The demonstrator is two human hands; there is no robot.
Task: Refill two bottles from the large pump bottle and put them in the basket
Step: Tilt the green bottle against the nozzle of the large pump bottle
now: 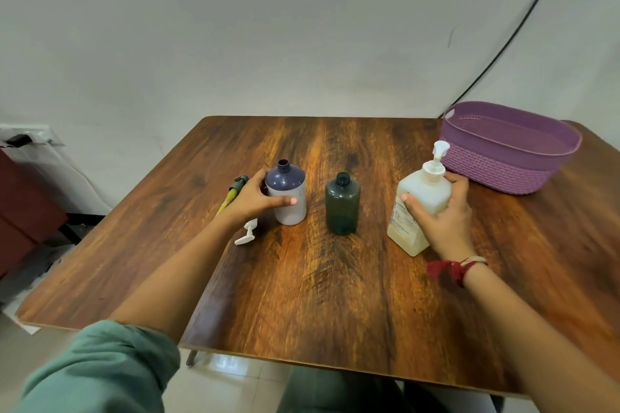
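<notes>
The wood-grain counter (302,285) filled most of the view, its far edge against a pale wall. Taking that far edge as twelve o'clock, the purple woven-pattern basket (496,174) sat at about two o'clock near the far right corner, with nothing visible inside it. The large pump bottle (424,191), cream-white with its pump head still on and the nozzle raised, stood at three o'clock, just at the seven o'clock side of the basket and apart from it. The right grip (443,221) was wrapped round this bottle from its right side, thumb across the front and fingers curled behind the shoulder; whether the base was off the counter could not be told. At about ten o'clock stood the bottle with a purple top and white body (292,198), upright and uncapped with its neck open. The left grip (255,201) held it from the nine o'clock side, thumb lying across the front of the body and fingers curved round the back. Between the two held bottles, near the centre at twelve o'clock, the dark green see-through bottle (342,204) stood upright and uncapped, touched by neither hand. A green sleeve (100,369) covered the left upper arm at seven o'clock. A yellow-green pump with its tube (233,193) lay at nine o'clock, partly under the left wrist, and a white pump head (246,235) lay just toward six o'clock from it. A red thread bracelet (453,270) circled the right wrist.
</notes>
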